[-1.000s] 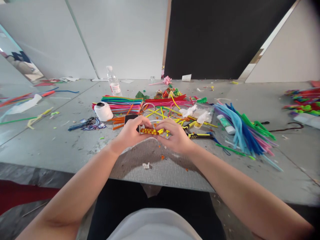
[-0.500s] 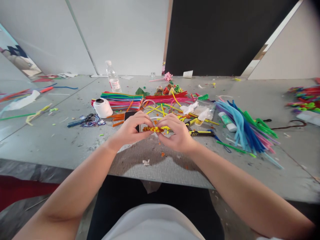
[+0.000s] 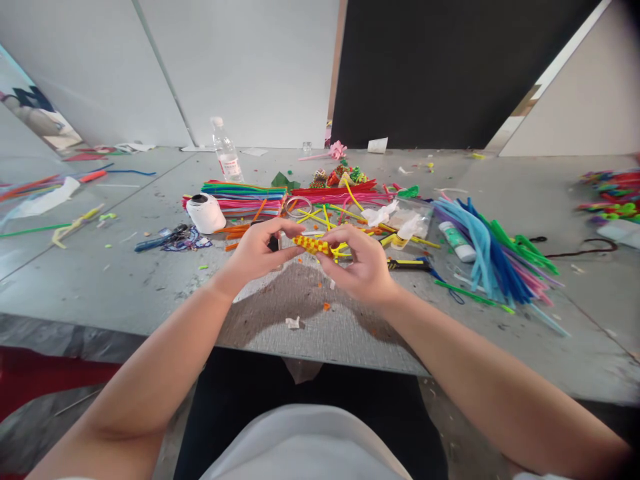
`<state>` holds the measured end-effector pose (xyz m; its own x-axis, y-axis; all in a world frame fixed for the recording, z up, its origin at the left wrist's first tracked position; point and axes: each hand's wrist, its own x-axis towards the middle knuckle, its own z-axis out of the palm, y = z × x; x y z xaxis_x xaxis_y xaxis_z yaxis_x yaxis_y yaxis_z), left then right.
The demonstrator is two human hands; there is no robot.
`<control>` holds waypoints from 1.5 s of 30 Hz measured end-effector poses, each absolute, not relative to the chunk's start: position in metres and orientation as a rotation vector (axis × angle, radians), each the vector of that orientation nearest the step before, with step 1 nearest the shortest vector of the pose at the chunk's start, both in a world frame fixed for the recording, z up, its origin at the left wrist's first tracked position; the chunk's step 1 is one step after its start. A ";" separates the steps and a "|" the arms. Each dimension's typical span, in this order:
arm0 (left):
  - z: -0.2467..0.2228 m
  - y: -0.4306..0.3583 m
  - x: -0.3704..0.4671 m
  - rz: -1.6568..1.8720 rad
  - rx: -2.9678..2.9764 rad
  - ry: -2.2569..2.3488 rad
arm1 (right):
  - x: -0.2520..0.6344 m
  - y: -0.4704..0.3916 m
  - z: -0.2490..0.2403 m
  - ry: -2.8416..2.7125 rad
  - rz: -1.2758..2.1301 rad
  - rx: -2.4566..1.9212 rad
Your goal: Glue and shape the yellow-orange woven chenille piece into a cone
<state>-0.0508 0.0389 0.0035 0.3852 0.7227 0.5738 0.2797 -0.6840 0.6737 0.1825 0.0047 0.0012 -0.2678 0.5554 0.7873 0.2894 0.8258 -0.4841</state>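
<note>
The small yellow-and-orange piece [image 3: 311,245], chequered in bands, is up off the tabletop, between the two hands at the near middle of the table [image 3: 165,300]. The left hand [image 3: 263,250] pinches its upper end between thumb and fingers; the right hand [image 3: 361,260] grasps the other end, thumb below and fingers curled over, so the piece tilts down toward the right.

Under the wrists the grey top lies in shadow, scuffed and flecked, with a crumpled white scrap [image 3: 293,323] and an orange crumb [image 3: 327,306] near the front edge. Just beyond the hands there's a tangle of yellow stems [image 3: 313,217], and a yellow-and-black handle [image 3: 409,265] sits beside the right hand. Out to the left a white spool [image 3: 207,215] lies tipped, close to a stack of many-coloured stems [image 3: 245,193]; behind them a clear bottle [image 3: 227,160] stands upright. To the right a green-and-white tube [image 3: 457,241] touches a fanned heap of blue stems [image 3: 493,260].

At the back, pale panels [image 3: 255,67] and a big black one [image 3: 425,73] rise behind the table. Down on the left, something red [image 3: 45,377] shows below the table's edge.
</note>
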 end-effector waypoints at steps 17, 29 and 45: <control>0.007 0.040 -0.050 1.282 1.878 0.691 | 0.191 0.017 0.002 -1.774 0.412 -0.635; 0.008 0.041 -0.051 1.352 1.999 0.549 | 0.191 0.014 0.007 -1.827 0.314 -0.586; -0.002 0.052 -0.052 1.140 2.087 0.702 | 0.195 0.011 0.012 -2.027 0.598 -0.776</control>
